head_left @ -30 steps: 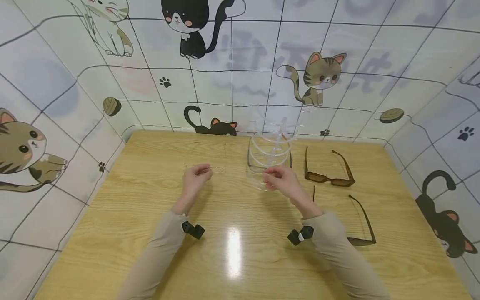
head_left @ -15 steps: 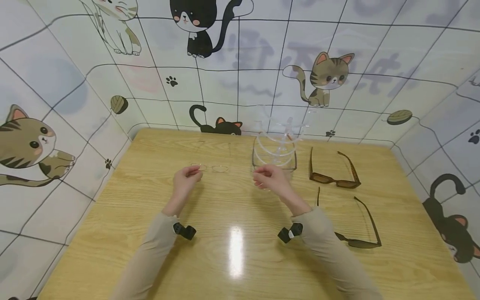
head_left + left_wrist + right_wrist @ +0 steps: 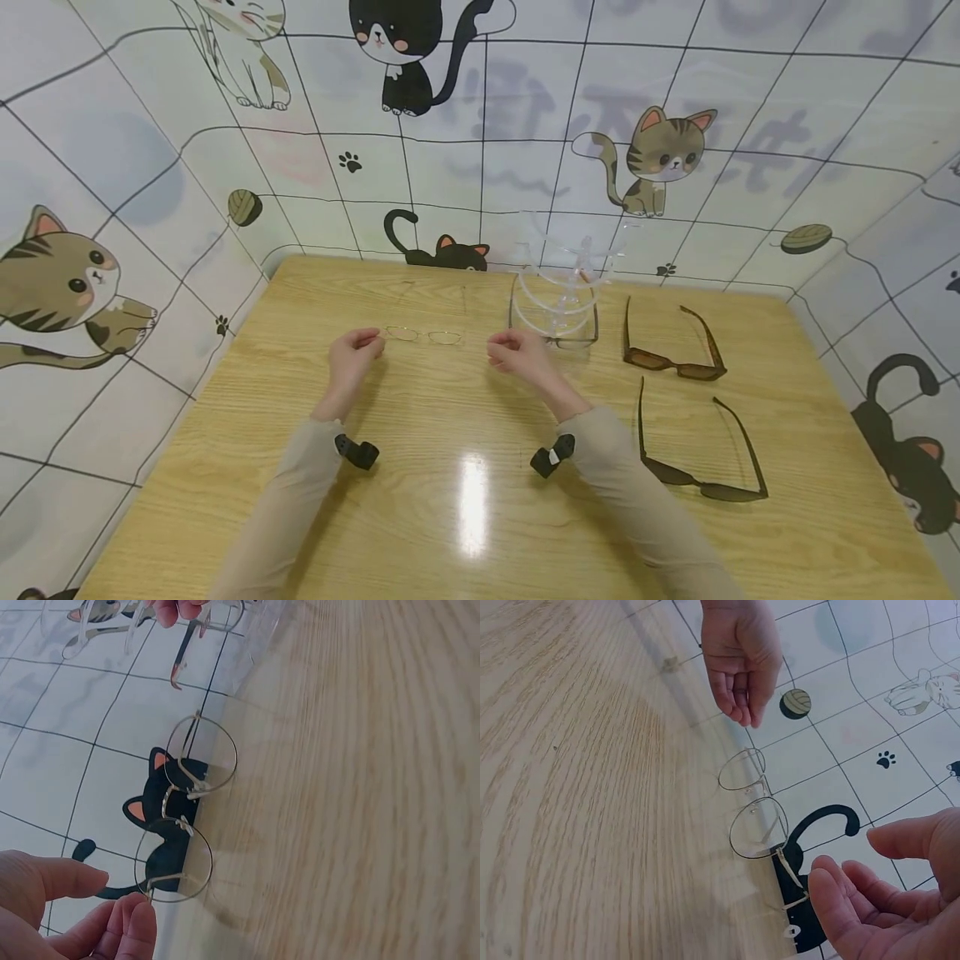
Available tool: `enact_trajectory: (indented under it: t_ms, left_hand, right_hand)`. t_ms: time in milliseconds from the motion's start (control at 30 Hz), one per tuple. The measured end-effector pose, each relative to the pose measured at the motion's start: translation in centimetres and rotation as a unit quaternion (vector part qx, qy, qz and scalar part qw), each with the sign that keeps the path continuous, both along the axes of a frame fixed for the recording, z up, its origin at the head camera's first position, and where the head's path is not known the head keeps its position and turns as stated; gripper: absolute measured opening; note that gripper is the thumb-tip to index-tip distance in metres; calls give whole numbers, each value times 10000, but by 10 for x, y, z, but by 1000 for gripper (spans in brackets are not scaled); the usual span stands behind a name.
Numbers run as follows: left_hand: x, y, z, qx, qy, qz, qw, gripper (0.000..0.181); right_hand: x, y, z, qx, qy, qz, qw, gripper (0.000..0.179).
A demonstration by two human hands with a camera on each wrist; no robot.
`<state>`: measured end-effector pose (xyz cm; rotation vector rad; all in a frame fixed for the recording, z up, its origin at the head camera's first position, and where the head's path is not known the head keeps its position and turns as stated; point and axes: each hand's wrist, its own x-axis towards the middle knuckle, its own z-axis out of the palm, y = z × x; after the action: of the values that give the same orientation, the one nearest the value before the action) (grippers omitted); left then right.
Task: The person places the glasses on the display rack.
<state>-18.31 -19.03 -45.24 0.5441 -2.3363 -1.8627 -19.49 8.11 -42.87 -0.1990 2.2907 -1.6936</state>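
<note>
A pair of thin gold wire-rimmed glasses point(image 3: 423, 335) stands on the table, its lenses upright and its temples extended toward the wall. My left hand point(image 3: 352, 362) is at their left end; in the left wrist view its thumb and fingers are apart, with fingertips point(image 3: 140, 915) close by the hinge. Whether they touch the frame I cannot tell. My right hand point(image 3: 525, 358) hovers to the right of the glasses, in front of the clear display stand point(image 3: 558, 308). In the right wrist view its thumb and fingers are parted, with nothing between them.
Dark-rimmed glasses point(image 3: 574, 342) are at the clear stand, partly behind it. To the right lie brown sunglasses point(image 3: 675, 367), and nearer me black sunglasses point(image 3: 701, 486). A cat-patterned sheet point(image 3: 517, 175) rises behind the wooden table point(image 3: 420, 508) and along its sides.
My left hand has drawn leftward from the front of the wire-rimmed glasses, uncovering both lenses. My right hand has moved left, away from the stand. The head view has shifted slightly.
</note>
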Motion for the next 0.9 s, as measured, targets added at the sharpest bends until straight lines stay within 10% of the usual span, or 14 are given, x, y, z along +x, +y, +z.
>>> enact_trajectory:
  t_ms: [900]
  left_hand:
    - [-49,-11,-12,631,-431,237,9968,30]
  right_hand:
    - [-34,-48,-25,15,-532,-665,9964,37]
